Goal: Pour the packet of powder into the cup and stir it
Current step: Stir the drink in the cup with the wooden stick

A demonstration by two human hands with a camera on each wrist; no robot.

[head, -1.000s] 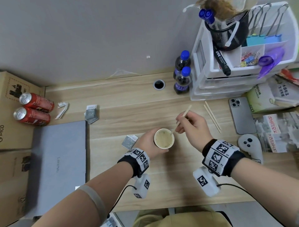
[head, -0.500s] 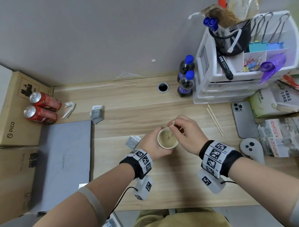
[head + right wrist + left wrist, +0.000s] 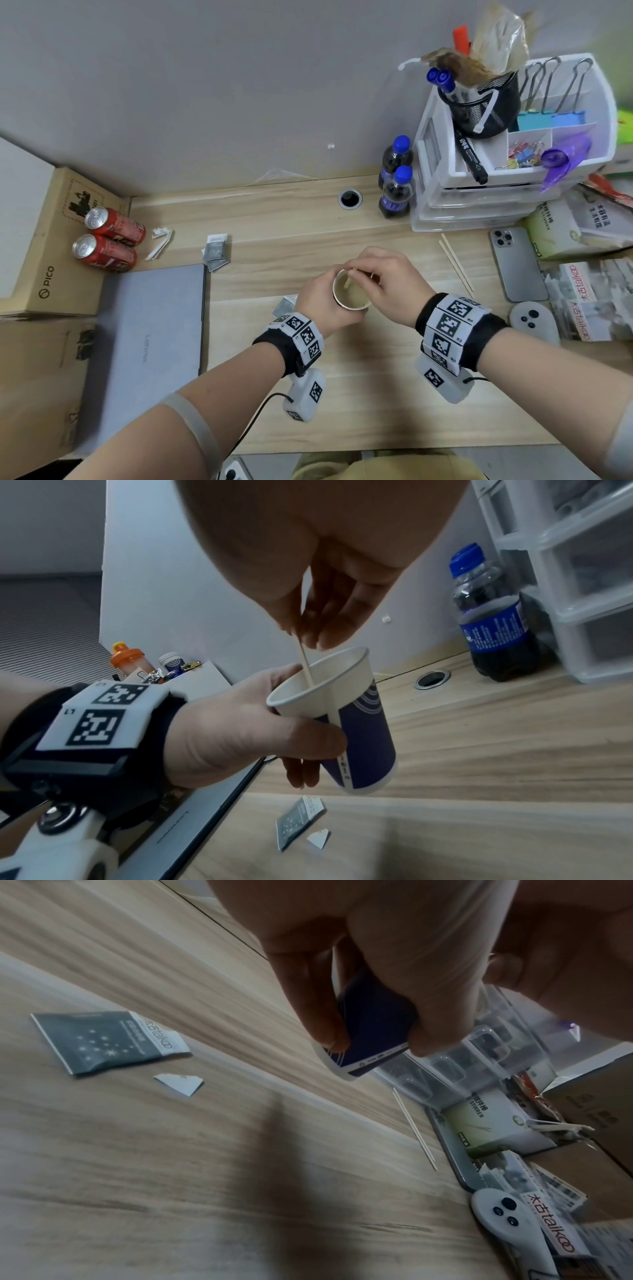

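Note:
A white and navy paper cup (image 3: 351, 294) (image 3: 342, 718) (image 3: 373, 1031) hangs tilted above the wooden desk, gripped round its side by my left hand (image 3: 318, 301) (image 3: 240, 723) (image 3: 377, 947). Beige liquid shows inside it in the head view. My right hand (image 3: 363, 274) (image 3: 308, 631) hovers over the rim and pinches a thin wooden stirrer (image 3: 347, 281) (image 3: 306, 664), whose lower end dips into the cup. The torn grey powder packet (image 3: 109, 1039) (image 3: 299, 818) (image 3: 286, 305) lies flat on the desk below, with its torn-off corner (image 3: 179, 1083) (image 3: 318, 838) beside it.
A closed grey laptop (image 3: 147, 342) lies to the left, two red cans (image 3: 109, 240) and more packets (image 3: 215, 250) behind it. Two cola bottles (image 3: 395, 192) and a drawer organiser (image 3: 479, 205) stand at the back right. Spare stirrers (image 3: 455, 263), a phone (image 3: 517, 263) and a white controller (image 3: 532, 322) lie right.
My right hand has swung left over the cup's rim, and the stirrer has gone from slanting right to nearly upright. My left hand keeps its hold on the cup.

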